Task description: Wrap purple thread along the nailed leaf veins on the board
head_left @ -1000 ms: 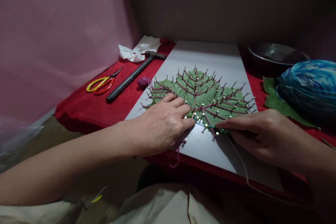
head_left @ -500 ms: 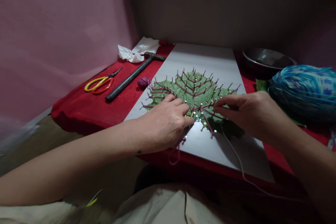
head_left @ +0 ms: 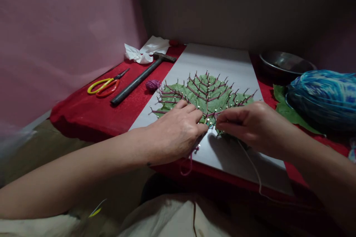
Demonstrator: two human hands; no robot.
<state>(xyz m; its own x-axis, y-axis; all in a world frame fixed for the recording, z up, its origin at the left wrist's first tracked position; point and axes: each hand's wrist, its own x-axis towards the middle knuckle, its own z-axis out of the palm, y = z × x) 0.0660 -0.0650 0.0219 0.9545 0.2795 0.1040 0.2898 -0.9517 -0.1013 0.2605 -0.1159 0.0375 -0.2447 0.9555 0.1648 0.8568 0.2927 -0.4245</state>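
Observation:
A large green leaf (head_left: 201,92) lies on a white board (head_left: 217,57), ringed by nails (head_left: 208,76), with dark purple yarn strung between them along its veins. My left hand (head_left: 182,133) rests over the leaf's lower left with fingers curled. A bit of blue yarn (head_left: 210,125) shows at its thumb tip near the stem; its grip is partly hidden. Fingertips pinched, my right hand (head_left: 247,120) holds yarn just right of the leaf's centre. A pale strand (head_left: 254,166) trails from under that hand over the board's near edge.
Left on the red cloth (head_left: 83,114) lie scissors (head_left: 107,85), a hammer (head_left: 139,81), crumpled tissue (head_left: 137,53) and a small purple yarn ball (head_left: 152,85). At right are a metal bowl (head_left: 286,63), a blue-white yarn skein (head_left: 324,98) and another leaf (head_left: 292,114).
My right hand has moved left and slightly toward me, closer to my left hand, and now covers the leaf's lower right nails. My left hand stays nearly in place.

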